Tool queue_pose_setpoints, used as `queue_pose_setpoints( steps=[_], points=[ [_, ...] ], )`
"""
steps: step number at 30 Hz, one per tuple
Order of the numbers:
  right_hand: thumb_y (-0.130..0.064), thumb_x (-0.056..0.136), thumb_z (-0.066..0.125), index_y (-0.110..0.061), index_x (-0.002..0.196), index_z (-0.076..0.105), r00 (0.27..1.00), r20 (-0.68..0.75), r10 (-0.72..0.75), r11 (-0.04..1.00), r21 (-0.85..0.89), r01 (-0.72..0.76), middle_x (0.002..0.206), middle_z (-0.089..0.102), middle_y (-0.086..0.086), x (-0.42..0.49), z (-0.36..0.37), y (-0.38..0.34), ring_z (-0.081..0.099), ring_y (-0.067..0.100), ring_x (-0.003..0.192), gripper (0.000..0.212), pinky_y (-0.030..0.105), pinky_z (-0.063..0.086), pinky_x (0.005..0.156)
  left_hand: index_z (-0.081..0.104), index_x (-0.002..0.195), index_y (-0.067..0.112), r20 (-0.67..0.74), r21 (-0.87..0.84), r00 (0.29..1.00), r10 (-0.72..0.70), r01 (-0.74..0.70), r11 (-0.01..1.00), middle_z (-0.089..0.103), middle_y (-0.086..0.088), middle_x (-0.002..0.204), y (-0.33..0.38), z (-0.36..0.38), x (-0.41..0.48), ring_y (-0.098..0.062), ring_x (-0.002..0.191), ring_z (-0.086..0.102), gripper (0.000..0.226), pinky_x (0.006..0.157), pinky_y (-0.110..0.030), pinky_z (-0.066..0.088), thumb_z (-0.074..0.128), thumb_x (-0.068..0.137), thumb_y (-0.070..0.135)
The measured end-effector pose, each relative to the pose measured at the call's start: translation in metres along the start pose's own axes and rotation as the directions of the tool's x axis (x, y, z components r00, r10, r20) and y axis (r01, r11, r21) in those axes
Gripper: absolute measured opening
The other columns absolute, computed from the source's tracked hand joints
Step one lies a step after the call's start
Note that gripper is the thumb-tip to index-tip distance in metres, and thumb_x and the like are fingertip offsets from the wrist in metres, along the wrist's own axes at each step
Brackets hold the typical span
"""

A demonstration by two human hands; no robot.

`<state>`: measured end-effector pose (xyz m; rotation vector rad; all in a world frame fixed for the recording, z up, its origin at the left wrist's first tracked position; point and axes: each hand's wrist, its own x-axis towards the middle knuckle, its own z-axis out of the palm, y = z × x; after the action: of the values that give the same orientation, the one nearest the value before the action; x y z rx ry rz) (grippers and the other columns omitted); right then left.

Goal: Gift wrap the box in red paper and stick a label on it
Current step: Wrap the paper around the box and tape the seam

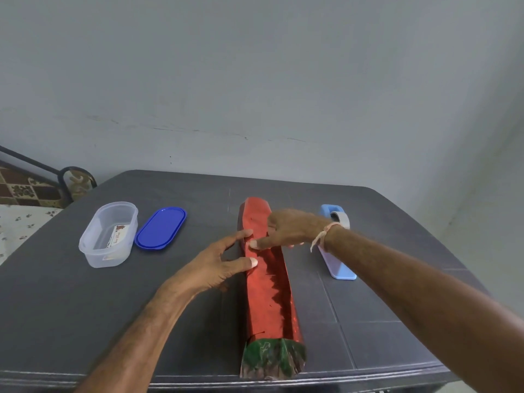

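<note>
A long box wrapped in shiny red paper (269, 296) lies lengthwise in the middle of the dark table (113, 321), its near end showing green and brown paper. My left hand (221, 268) touches the box's left side with spread fingers, thumb on the red paper. My right hand (286, 229) rests on top of the far half, thumb pressing the paper near the left edge. A label (117, 235) lies inside a clear plastic container (109, 235) at the left.
A blue lid (160, 227) lies beside the container. A light blue tape dispenser (336, 245) stands right of the box, partly behind my right wrist. A grey wall backs the table; a bed frame with patterned cloth (25, 191) is at far left.
</note>
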<state>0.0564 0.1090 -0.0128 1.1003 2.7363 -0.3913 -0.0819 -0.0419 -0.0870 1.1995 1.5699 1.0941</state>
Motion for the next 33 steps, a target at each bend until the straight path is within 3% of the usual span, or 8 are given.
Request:
queue_pose_setpoints(
  steps=[4, 9, 16, 23, 26, 28, 31, 33],
  points=[
    [-0.054, 0.088, 0.071, -0.017, 0.091, 0.058, 0.999, 0.036, 0.012, 0.982, 0.188, -0.019, 0.077, 0.065, 0.003, -0.006, 0.004, 0.007, 0.061, 0.016, 0.069, 0.04, 0.029, 0.052, 0.065, 0.039, 0.144, 0.055, -0.001, 0.001, 1.0, 0.005, -0.005, 1.0, 0.031, 0.012, 0.162, 0.001, 0.001, -0.003, -0.01, 0.124, 0.044, 0.068, 0.07, -0.021, 0.048, 0.075, 0.089, 0.038],
    [-0.049, 0.09, 0.072, -0.016, 0.096, 0.06, 1.0, -0.017, -0.005, 0.959, 0.283, 0.01, 0.085, 0.066, 0.003, -0.015, 0.008, 0.011, 0.061, 0.014, 0.074, 0.035, 0.029, 0.051, 0.067, 0.038, 0.146, 0.055, -0.007, 0.044, 1.0, 0.026, -0.026, 0.999, 0.03, 0.009, 0.164, 0.002, 0.001, -0.002, -0.009, 0.133, 0.037, 0.07, 0.066, -0.014, 0.043, 0.074, 0.088, 0.041],
    [-0.052, 0.084, 0.077, -0.017, 0.107, 0.059, 0.992, -0.124, 0.005, 0.929, 0.369, 0.041, 0.087, 0.067, 0.001, -0.03, 0.023, 0.012, 0.062, 0.013, 0.075, 0.046, 0.028, 0.051, 0.066, 0.04, 0.141, 0.06, -0.008, 0.047, 0.999, 0.043, -0.043, 0.998, 0.03, 0.014, 0.162, -0.003, -0.001, 0.001, -0.013, 0.143, 0.035, 0.067, 0.073, -0.019, 0.049, 0.076, 0.086, 0.043],
    [-0.062, 0.084, 0.073, -0.021, 0.107, 0.059, 0.96, -0.221, 0.173, 0.668, 0.743, 0.051, 0.1, 0.07, -0.001, -0.052, 0.046, 0.024, 0.068, 0.012, 0.08, 0.049, 0.027, 0.053, 0.062, 0.04, 0.145, 0.057, -0.025, 0.062, 0.998, 0.05, -0.048, 0.997, 0.034, 0.018, 0.157, 0.003, 0.002, -0.005, -0.002, 0.131, 0.035, 0.067, 0.065, -0.008, 0.046, 0.074, 0.089, 0.04],
    [-0.043, 0.088, 0.077, -0.019, 0.105, 0.064, 0.889, -0.347, 0.299, 0.536, 0.832, 0.144, 0.095, 0.068, -0.001, -0.061, 0.057, 0.038, 0.064, 0.009, 0.074, 0.032, 0.019, 0.05, 0.056, 0.045, 0.143, 0.056, -0.034, 0.021, 0.998, 0.057, -0.056, 0.998, 0.045, 0.031, 0.138, 0.001, 0.001, -0.005, -0.001, 0.136, 0.036, 0.065, 0.098, -0.025, 0.048, 0.075, 0.088, 0.039],
    [-0.034, 0.09, 0.076, -0.021, 0.105, 0.068, 0.772, -0.478, 0.419, 0.603, 0.782, 0.157, 0.095, 0.065, -0.006, -0.066, 0.062, 0.055, 0.062, 0.006, 0.079, 0.022, 0.013, 0.047, 0.057, 0.049, 0.139, 0.056, -0.042, 0.006, 0.998, 0.051, -0.051, 0.999, 0.046, 0.039, 0.124, -0.001, 0.0, -0.003, 0.001, 0.137, 0.036, 0.061, 0.113, -0.039, 0.039, 0.076, 0.087, 0.038],
    [-0.033, 0.09, 0.072, -0.022, 0.116, 0.07, 0.538, -0.614, 0.577, 0.741, 0.671, -0.028, 0.115, 0.058, 0.0, -0.07, 0.068, 0.096, 0.061, 0.021, 0.106, 0.029, 0.026, 0.051, 0.079, 0.048, 0.14, 0.057, -0.03, 0.013, 0.998, 0.05, -0.049, 0.999, 0.046, 0.025, 0.145, 0.0, 0.002, -0.004, 0.0, 0.139, 0.033, 0.064, 0.112, -0.035, 0.032, 0.076, 0.086, 0.039],
    [-0.036, 0.093, 0.067, -0.015, 0.123, 0.068, 0.483, -0.557, 0.676, 0.702, 0.686, -0.192, 0.128, 0.054, 0.009, -0.073, 0.069, 0.124, 0.053, 0.03, 0.119, 0.037, 0.037, 0.047, 0.094, 0.045, 0.142, 0.057, -0.028, 0.031, 0.998, 0.053, -0.052, 0.998, 0.039, 0.016, 0.156, 0.002, 0.002, -0.005, 0.002, 0.136, 0.03, 0.065, 0.107, -0.034, 0.029, 0.075, 0.087, 0.04]
  ],
)
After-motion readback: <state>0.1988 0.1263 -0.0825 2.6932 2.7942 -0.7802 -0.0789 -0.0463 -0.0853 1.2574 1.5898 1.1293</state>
